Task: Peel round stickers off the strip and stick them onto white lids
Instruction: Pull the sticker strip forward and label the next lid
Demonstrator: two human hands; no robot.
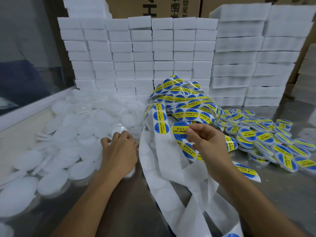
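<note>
My right hand (205,139) pinches a round blue and yellow sticker (179,130) by its right edge, held up above the tangled sticker strip (186,101). Empty white backing paper (171,190) trails from the strip toward me. My left hand (119,147) reaches into the pile of white lids (73,132) and its fingers curl round one lid (118,130) at the pile's right edge. Several lids bearing stickers (266,141) lie heaped to the right.
Stacks of white foam blocks (136,57) wall off the back of the metal table (282,194). Cardboard boxes (153,7) stand behind them. A white ledge (34,106) borders the left side.
</note>
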